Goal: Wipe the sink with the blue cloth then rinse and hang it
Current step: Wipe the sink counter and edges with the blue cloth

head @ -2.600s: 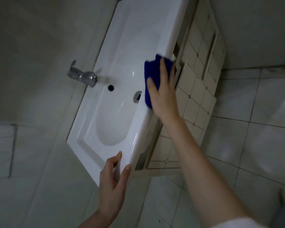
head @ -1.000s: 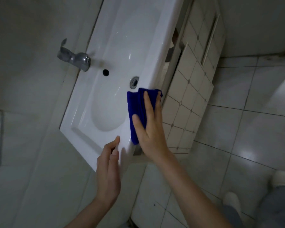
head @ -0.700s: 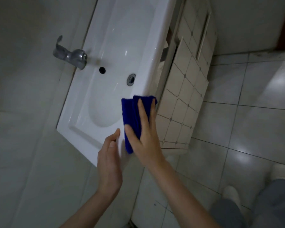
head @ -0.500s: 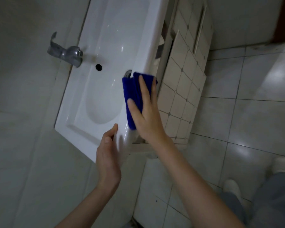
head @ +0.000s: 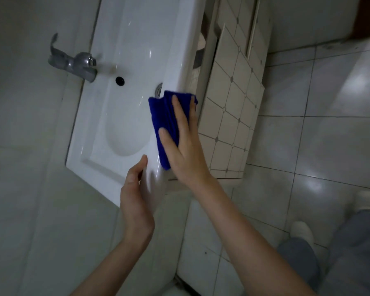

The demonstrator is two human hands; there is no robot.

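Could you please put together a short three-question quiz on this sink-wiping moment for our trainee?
1. True or false: the right hand presses the blue cloth flat on the front rim of the sink.
2. Where is the left hand? A on the cloth; B at the sink's near corner; C on the right hand.
3. Which metal fitting shows just beyond the cloth's far edge?
Key: 1 true; 2 B; 3 the drain.
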